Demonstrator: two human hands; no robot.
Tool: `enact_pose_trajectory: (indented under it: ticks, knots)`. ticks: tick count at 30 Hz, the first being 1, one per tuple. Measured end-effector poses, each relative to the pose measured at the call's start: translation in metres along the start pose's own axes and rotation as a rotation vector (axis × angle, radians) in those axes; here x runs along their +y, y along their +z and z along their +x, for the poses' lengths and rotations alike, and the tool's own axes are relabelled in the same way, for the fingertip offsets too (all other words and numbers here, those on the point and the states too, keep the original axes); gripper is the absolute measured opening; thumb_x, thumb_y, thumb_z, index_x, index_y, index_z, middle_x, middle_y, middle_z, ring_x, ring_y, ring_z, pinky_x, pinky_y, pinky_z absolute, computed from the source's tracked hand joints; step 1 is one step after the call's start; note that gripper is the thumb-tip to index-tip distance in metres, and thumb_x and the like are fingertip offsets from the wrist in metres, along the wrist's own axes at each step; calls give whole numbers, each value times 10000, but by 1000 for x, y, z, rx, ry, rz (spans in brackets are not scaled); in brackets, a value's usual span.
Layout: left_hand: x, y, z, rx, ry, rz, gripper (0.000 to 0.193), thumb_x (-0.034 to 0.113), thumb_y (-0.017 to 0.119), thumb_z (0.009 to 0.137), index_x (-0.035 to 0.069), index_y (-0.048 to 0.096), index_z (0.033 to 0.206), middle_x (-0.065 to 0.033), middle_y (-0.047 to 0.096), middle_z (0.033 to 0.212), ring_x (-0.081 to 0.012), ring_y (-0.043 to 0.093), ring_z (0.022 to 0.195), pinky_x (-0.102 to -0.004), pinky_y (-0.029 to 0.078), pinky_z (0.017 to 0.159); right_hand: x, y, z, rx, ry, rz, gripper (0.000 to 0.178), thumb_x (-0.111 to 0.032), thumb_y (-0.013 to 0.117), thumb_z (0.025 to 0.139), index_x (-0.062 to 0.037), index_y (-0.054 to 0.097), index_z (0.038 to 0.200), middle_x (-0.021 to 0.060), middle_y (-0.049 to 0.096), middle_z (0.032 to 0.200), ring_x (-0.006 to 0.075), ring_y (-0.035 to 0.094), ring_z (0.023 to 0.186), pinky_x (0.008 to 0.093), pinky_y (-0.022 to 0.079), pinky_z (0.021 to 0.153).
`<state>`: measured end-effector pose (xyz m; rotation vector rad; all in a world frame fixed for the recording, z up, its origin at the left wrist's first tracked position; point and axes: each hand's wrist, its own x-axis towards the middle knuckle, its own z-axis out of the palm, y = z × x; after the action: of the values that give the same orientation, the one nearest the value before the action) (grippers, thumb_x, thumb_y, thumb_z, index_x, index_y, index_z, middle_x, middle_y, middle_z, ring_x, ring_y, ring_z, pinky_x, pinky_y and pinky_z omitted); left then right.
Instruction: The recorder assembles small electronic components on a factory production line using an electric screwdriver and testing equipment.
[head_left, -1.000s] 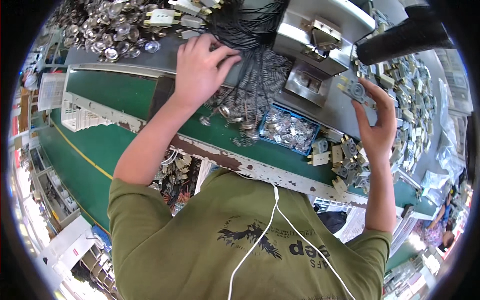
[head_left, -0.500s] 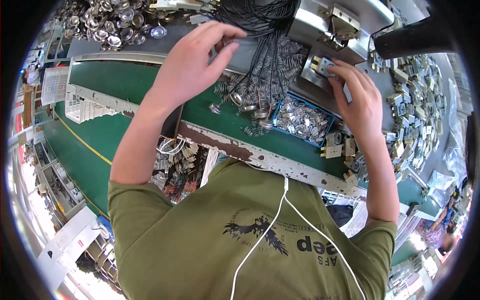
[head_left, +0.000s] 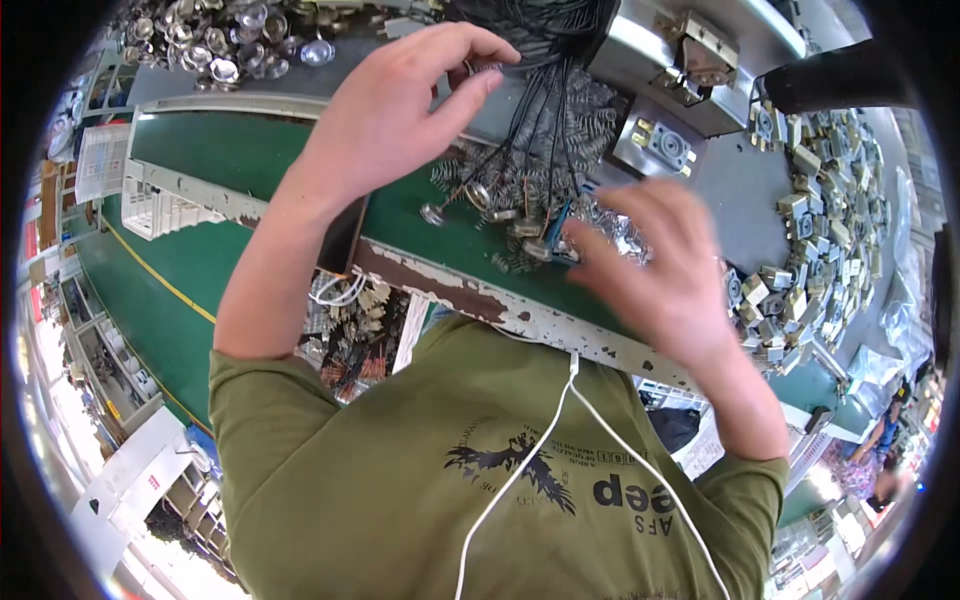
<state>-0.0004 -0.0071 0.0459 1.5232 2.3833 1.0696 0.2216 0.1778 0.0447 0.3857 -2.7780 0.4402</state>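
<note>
My left hand [head_left: 400, 110] hovers at the near side of a bundle of black wires [head_left: 545, 100], thumb and forefinger apart, with nothing visible between them. Coiled springs [head_left: 590, 120] lie around the wires, and round metal cups [head_left: 478, 194] sit at their near ends. My right hand [head_left: 665, 270], smeared by motion, is over a blue tray [head_left: 562, 235] of small metal pieces [head_left: 622, 232]. Its thumb and fingers are spread, and it partly hides the tray. Beyond it, a grey block with a round centre and brass prongs [head_left: 668, 147] rests on a metal plate [head_left: 628, 152].
A metal press-like fixture [head_left: 700, 60] stands at the back, with a black cylindrical arm [head_left: 835, 78] to its right. Many similar grey blocks [head_left: 815, 235] are heaped at the right. Shiny metal cups [head_left: 225, 40] pile up at the far left. The bench has a chipped white edge [head_left: 480, 300].
My right hand has left the grey block on the metal plate and moved nearer, over the blue tray. My left hand has shifted slightly right, towards the black wires.
</note>
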Motion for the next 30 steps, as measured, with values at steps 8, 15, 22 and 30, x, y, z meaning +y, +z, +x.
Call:
enact_pose_trajectory:
  ticks: [8,15,22,30]
  knots:
    - [9,-7,17,-8,12,-6,208,137,650,988,83,703,1181,-54,715,1022,-156,650,851,-283,508,723,-16,0,2,101,183,302,350,84,723,735,-41,710,1062,155,654,1102,330,669,962,386,542,826]
    - [-4,37,58,182,462,218,100,149,705,889,111,674,976,-54,675,901,-260,679,893,-381,528,806,8,-29,8,46,623,1318,229,-169,606,1031,16,566,1160,196,676,1173,212,684,1001,380,561,937]
    - [-35,54,67,244,478,164,161,105,750,866,79,639,978,-64,673,860,-287,663,823,-406,505,751,-27,0,-2,150,1014,1829,576,-203,519,1009,34,369,1513,141,631,933,215,569,860,345,423,841]
    - [-40,47,66,201,517,203,213,68,782,835,78,636,989,-73,696,916,-284,677,852,-395,516,759,-12,-31,-17,-147,896,1393,511,-137,504,995,53,472,1468,74,618,820,165,582,765,302,470,769]
